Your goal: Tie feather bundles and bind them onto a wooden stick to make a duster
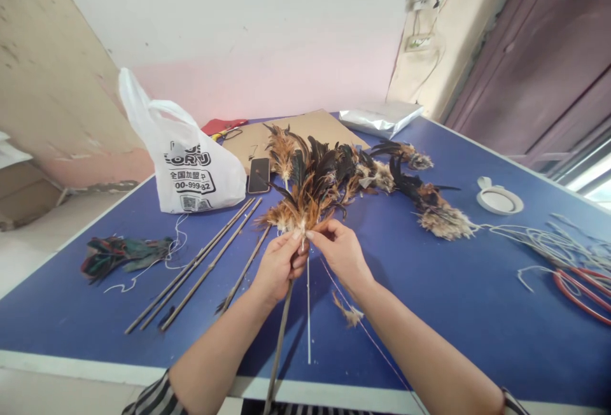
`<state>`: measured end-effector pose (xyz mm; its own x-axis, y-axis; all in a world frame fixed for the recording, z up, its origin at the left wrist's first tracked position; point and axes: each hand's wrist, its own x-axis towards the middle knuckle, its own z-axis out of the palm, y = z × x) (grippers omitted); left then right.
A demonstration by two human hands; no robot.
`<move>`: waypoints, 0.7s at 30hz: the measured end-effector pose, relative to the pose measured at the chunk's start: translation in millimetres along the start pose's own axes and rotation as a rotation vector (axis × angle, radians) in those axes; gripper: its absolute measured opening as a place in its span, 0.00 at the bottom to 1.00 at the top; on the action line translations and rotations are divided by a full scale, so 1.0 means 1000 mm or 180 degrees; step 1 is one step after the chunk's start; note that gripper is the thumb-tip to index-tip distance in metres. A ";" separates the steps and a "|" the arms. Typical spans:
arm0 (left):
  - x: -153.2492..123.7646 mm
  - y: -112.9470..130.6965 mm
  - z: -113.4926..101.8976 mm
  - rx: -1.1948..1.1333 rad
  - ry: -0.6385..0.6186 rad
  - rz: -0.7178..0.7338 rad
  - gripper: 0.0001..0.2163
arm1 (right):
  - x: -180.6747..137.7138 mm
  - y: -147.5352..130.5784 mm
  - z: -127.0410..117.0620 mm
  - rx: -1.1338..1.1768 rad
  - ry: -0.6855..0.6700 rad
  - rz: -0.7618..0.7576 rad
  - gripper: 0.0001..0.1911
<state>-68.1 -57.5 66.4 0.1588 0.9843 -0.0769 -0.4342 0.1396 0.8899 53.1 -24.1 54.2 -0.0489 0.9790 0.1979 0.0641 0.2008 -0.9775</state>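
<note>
My left hand [280, 261] is closed around the top of a thin wooden stick [281, 342], just under a bunch of brown and black feathers [305, 202]. The stick slants down to the table's near edge. My right hand [344, 254] pinches at the pale base of the bunch, its thumb close to my left thumb. A brown feather shows at its fingers. From below the hands, a thin pinkish thread [351, 307] runs to the lower right. Small loose feathers [349, 314] lie beneath my right wrist.
Several sticks [205, 262] and a dark feather bundle [128, 253] lie left, near a white plastic bag [198, 163] and a phone [259, 175]. More feather bundles [442, 211] lie right, with white cord [548, 240], red-handled scissors [580, 291] and a tape roll [499, 200].
</note>
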 end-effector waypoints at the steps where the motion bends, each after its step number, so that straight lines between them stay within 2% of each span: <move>1: 0.001 0.000 -0.001 -0.0062 -0.0002 -0.0001 0.13 | 0.000 0.000 0.002 0.0048 0.0059 0.0020 0.10; 5: 0.002 0.001 -0.004 -0.0285 -0.0045 -0.0018 0.12 | -0.002 -0.001 0.007 0.0599 0.0148 0.0319 0.20; 7: 0.002 0.001 -0.005 -0.0295 -0.0048 -0.0027 0.13 | -0.005 -0.004 0.005 0.1084 -0.0247 0.0607 0.25; 9: 0.002 0.003 -0.006 -0.0230 -0.0024 -0.0044 0.14 | -0.007 -0.008 -0.001 0.1376 -0.0836 0.0934 0.25; 11: 0.002 0.004 -0.007 -0.0138 0.0020 -0.0029 0.14 | -0.009 -0.010 -0.009 0.1211 -0.1273 0.1140 0.21; 12: 0.002 0.005 -0.007 -0.0088 0.0047 0.0001 0.14 | -0.009 -0.011 -0.013 0.0980 -0.1352 0.1116 0.19; 15: 0.001 0.008 -0.005 0.0118 0.0107 0.0111 0.14 | -0.010 -0.015 -0.022 0.0015 -0.1274 0.0441 0.13; 18: -0.003 0.013 0.001 0.0478 0.0033 0.0140 0.14 | -0.014 -0.026 -0.025 -0.1058 -0.1114 -0.0537 0.13; 21: -0.009 0.021 0.007 0.1164 -0.0028 0.0338 0.13 | -0.024 -0.042 -0.027 -0.1893 -0.1093 -0.1201 0.14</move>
<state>-72.5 -64.2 88.7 0.1383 0.9900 0.0268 -0.1039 -0.0124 0.9945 78.3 -54.8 92.6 -0.4728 0.7947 0.3807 0.5003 0.5978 -0.6264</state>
